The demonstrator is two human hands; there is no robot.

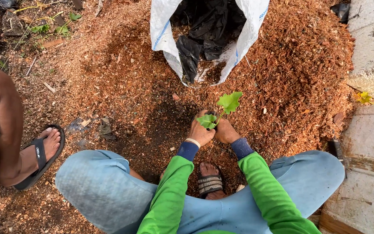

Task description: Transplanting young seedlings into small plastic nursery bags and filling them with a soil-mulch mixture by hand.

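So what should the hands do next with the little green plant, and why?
Probably press the dark soil a bit firmer round the stem. Both hands, left hand and right hand, are cupped close about the base of the seedling, whose leaves stand up between them. The stem looks thin, so it may lean if the hands let go too soon.

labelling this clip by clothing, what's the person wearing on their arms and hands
Both arms wear bright green long sleeves over dark blue ribbed cuffs that show at the wrists. The left hand is bare, with a pale band round the wrist. The right hand is bare too: no glove or ring shows.
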